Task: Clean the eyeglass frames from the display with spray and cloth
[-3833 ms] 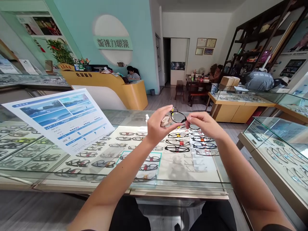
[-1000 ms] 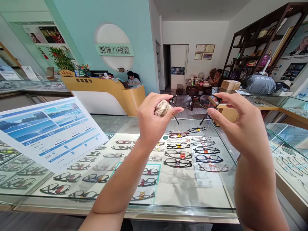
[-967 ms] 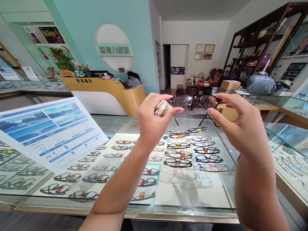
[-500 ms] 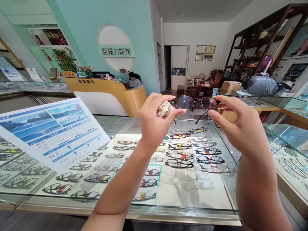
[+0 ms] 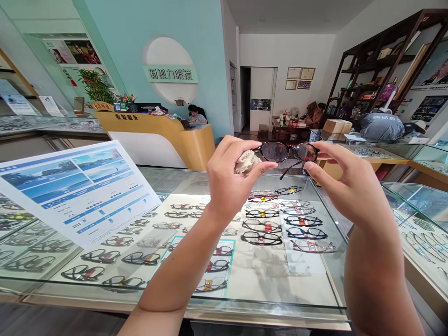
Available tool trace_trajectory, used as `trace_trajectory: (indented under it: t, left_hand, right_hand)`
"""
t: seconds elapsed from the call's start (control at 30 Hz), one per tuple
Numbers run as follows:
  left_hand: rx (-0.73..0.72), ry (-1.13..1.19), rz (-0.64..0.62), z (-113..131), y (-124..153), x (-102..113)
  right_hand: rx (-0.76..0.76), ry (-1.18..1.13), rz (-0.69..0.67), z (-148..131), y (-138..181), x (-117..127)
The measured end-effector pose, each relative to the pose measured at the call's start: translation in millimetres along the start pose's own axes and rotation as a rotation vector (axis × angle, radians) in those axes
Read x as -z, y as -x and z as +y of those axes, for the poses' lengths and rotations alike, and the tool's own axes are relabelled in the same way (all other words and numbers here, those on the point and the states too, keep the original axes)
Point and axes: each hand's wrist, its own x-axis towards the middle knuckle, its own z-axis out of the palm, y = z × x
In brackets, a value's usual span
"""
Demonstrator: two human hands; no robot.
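A pair of dark-rimmed eyeglasses point(image 5: 276, 152) with tinted lenses is held up above the glass display case point(image 5: 250, 303). At its left end, my left hand point(image 5: 227, 184) is closed around a crumpled pale cloth point(image 5: 247, 162), with fingers at the rim. My right hand point(image 5: 350, 182) pinches the other end of the frame between thumb and fingers. One temple arm hangs down behind the lenses; red lettering shows on the right lens. Inside the case below, several rows of eyeglasses point(image 5: 262, 238) lie on white boards.
A printed sheet point(image 5: 87, 196) stands tilted on the case to the left. Another glass case point(image 5: 420, 233) is on the right. Beyond are a yellow counter point(image 5: 154, 135) with a person point(image 5: 196, 114) behind it, a dark shelf rack point(image 5: 367, 70) and cardboard boxes point(image 5: 337, 126).
My left hand has shifted slightly right with the cloth, towards my right hand. The eyeglasses have turned a little, and the lenses look narrower. My right hand is almost still.
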Motion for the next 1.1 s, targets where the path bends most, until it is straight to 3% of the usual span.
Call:
trace_trajectory:
  t: [0.47,0.8,1.1]
  left_hand:
    - [-0.005,0.002,0.000,3.0,1.2,-1.3]
    - [0.180,0.064,-0.103,-13.3,-11.6,10.5]
    - [0.199,0.094,-0.152,-34.6,-13.0,9.9]
  right_hand:
    - [0.021,0.039,-0.064,2.3,0.6,-2.3]
    - [0.155,-0.036,0.153,2.5,-4.6,-2.2]
    - [0.155,-0.071,0.145,-10.6,-3.1,2.3]
